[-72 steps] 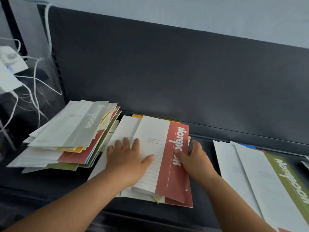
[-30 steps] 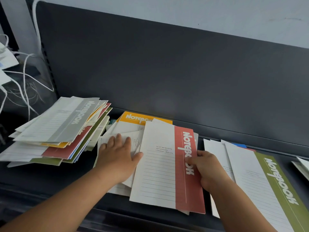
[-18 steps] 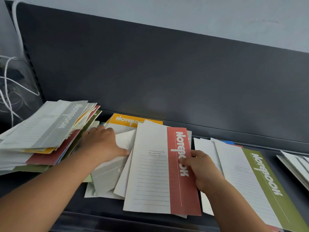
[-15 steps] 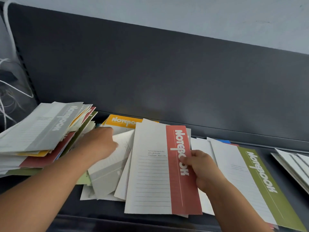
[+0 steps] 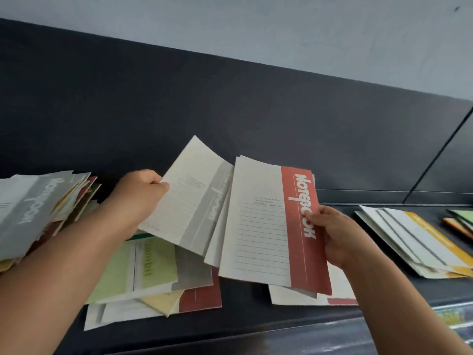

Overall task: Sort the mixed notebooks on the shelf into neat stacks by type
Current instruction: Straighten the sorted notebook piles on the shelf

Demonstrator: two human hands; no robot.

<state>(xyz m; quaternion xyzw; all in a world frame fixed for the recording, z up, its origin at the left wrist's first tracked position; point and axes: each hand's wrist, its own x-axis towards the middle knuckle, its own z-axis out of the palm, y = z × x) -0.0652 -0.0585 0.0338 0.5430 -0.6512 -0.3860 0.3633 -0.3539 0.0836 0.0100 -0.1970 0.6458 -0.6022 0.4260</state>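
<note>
My right hand (image 5: 332, 237) grips a red-banded notebook (image 5: 271, 226) by its right edge and holds it tilted above the dark shelf (image 5: 256, 319), with other thin notebooks fanned behind it. My left hand (image 5: 138, 198) pinches the left edge of a grey-banded notebook (image 5: 192, 201), raised and bent against the red one. Beneath them lies a loose pile with a light green notebook (image 5: 135, 270) on top and a red cover (image 5: 202, 295) lower down. A mixed stack topped by a grey notebook (image 5: 33, 208) sits at the far left.
At the right lies a stack of white notebooks with a yellow band (image 5: 425, 242), and more covers in orange and green (image 5: 460, 221) at the frame edge. A dark back panel (image 5: 230, 111) rises behind the shelf. The shelf's front lip runs along the bottom.
My left hand has taken a grey-banded notebook out of the middle pile and lifted it. My right hand has raised the red notebook off the shelf. The view has shifted right.
</note>
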